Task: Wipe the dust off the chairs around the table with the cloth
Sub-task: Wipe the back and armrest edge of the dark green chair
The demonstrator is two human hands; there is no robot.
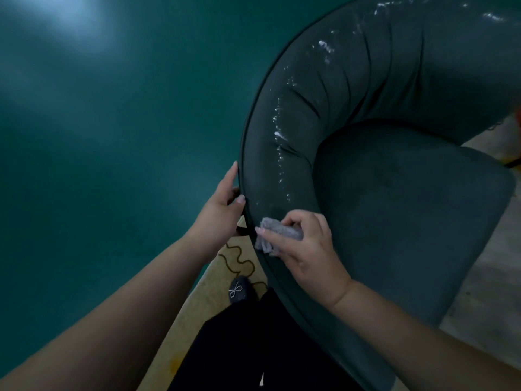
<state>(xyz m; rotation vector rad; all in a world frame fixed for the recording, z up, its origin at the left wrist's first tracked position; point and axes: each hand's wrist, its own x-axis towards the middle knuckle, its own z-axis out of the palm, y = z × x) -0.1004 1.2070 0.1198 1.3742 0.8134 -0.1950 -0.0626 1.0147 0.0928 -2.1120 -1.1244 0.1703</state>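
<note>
Dark green velvet covers the tub chair (394,207), whose curved, channel-tufted backrest wraps round the seat cushion and takes up the right side of the view. A trail of white dust (279,128) runs along the top of the backrest, from its near end up and round toward the far curve. At the near end of that backrest, the right hand (307,249) holds a small grey cloth (277,234), bunched under curled fingers and thumb, and presses it against the upholstery just below where the dust trail ends. The left hand (222,210) grips the outer rim of the backrest just beside the cloth, thumb hooked over the piped edge and fingers behind it. Left of the chair spreads a broad teal surface (98,136) with a pale glare near its far corner. Below the chair's near end, a beige rug (197,309) with a brown wavy line shows between the teal surface and the chair, and on it stands a dark shoe (239,289) with a beaded bow, above black trousers (253,348).
</note>
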